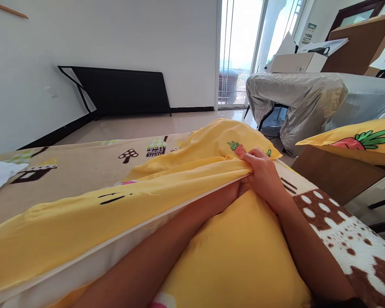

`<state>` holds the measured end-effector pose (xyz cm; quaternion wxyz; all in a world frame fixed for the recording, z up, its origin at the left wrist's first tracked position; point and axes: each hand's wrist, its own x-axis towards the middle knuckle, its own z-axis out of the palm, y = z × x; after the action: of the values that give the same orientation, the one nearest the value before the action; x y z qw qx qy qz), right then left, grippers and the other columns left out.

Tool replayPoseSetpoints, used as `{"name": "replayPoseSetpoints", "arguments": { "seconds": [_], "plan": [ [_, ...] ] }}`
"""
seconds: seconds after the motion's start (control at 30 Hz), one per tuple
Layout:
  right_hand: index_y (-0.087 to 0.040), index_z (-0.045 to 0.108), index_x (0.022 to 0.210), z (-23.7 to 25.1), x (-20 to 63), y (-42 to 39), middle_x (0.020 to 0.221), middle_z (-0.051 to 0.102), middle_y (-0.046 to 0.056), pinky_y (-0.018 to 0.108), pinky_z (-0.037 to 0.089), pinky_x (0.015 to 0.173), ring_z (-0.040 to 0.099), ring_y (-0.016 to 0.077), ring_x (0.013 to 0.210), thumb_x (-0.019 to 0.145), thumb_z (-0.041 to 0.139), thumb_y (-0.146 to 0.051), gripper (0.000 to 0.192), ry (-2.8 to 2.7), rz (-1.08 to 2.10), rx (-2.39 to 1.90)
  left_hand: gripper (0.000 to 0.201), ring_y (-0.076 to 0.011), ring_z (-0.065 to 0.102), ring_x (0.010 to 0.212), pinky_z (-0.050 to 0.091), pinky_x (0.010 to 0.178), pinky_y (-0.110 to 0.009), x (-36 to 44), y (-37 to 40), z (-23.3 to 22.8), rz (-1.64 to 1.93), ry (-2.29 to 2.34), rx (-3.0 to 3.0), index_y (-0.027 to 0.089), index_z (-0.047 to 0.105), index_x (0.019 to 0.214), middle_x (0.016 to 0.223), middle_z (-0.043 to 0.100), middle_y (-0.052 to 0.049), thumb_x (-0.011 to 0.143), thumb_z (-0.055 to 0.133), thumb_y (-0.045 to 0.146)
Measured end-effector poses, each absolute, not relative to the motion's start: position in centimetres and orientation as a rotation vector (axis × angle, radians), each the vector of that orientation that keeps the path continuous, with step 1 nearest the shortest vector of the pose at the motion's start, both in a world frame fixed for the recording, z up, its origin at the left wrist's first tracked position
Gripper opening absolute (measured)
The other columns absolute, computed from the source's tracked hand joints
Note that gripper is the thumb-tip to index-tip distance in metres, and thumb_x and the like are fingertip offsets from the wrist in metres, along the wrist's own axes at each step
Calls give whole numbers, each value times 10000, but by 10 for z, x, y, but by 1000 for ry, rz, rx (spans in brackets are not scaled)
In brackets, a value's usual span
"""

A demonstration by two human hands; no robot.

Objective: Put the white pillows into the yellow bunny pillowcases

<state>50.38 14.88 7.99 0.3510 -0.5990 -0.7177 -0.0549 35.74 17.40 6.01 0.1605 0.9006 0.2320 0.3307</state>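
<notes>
My right hand (265,177) pinching edge of yellow pillowcase (122,214), grip closed on opening hem. Left hand (235,190) shoved inside cover, grip hidden, can't tell. Fabric looks light, floppy, bit slidey; reckon hem by my fingers best hold. All lying on bed (67,164).
</notes>
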Motion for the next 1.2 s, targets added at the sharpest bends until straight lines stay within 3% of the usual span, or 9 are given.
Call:
{"name": "replayPoseSetpoints", "arguments": {
  "seconds": [0.23, 0.37, 0.47, 0.63, 0.77, 0.97, 1.1, 1.2],
  "plan": [
    [-184, 619, 836, 71, 506, 160, 739, 643, -2, 261, 385, 629, 548, 173, 674, 530, 405, -92, 385, -1761, 153, -1308, 375, -206, 564, 1126, 414, 1055, -378, 353, 174, 66, 846, 685, 2687, 285, 467, 1300, 1199, 627, -14, 945, 361, 339],
    [-187, 630, 835, 70, 507, 161, 724, 653, 1, 263, 386, 619, 561, 183, 666, 532, 420, -100, 379, -1720, 118, -1342, 403, -191, 531, 1193, 417, 1062, -354, 353, 170, 72, 865, 625, 2640, 299, 449, 1339, 1294, 585, 2, 958, 316, 305],
    [-198, 645, 865, 71, 509, 160, 734, 666, 7, 277, 398, 642, 582, 198, 679, 540, 430, -107, 400, -1731, 94, -1357, 416, -202, 468, 1269, 347, 1119, -404, 356, 167, 68, 926, 737, 2694, 295, 433, 1359, 1362, 534, -1, 964, 304, 286],
    [-207, 643, 883, 73, 509, 157, 759, 672, 26, 303, 412, 672, 595, 223, 704, 556, 457, -135, 383, -1723, -15, -1418, 397, -220, 434, 1304, 258, 1165, -417, 353, 165, 58, 909, 690, 3001, 217, 490, 1321, 1375, 515, -68, 954, 340, 241],
    [-202, 638, 881, 74, 508, 155, 792, 682, 48, 312, 414, 678, 607, 241, 745, 560, 460, -148, 371, -1738, -79, -1441, 377, -220, 445, 1295, 251, 1169, -428, 349, 166, 57, 957, 648, 3056, 235, 512, 1294, 1348, 542, -55, 951, 355, 249],
    [-205, 636, 887, 74, 509, 155, 842, 691, 56, 321, 420, 706, 624, 252, 799, 551, 453, -134, 389, -1747, -145, -1414, 407, -236, 488, 1254, 300, 1152, -428, 349, 163, 62, 993, 642, 2764, 281, 488, 1317, 1286, 597, -24, 918, 442, 346],
    [-204, 639, 867, 75, 509, 154, 800, 683, 50, 323, 420, 700, 623, 250, 782, 579, 465, -153, 341, -1735, -130, -1388, 398, -206, 445, 1297, 282, 1165, -398, 347, 166, 57, 1019, 784, 2611, 287, 498, 1310, 1300, 588, -1, 950, 341, 350],
    [-202, 639, 869, 76, 508, 154, 781, 682, 33, 308, 415, 675, 614, 227, 739, 578, 463, -145, 344, -1723, -58, -1353, 403, -229, 406, 1327, 251, 1176, -418, 347, 173, 48, 1092, 960, 2482, 268, 523, 1284, 1338, 558, -15, 927, 375, 382]
  ]
}}
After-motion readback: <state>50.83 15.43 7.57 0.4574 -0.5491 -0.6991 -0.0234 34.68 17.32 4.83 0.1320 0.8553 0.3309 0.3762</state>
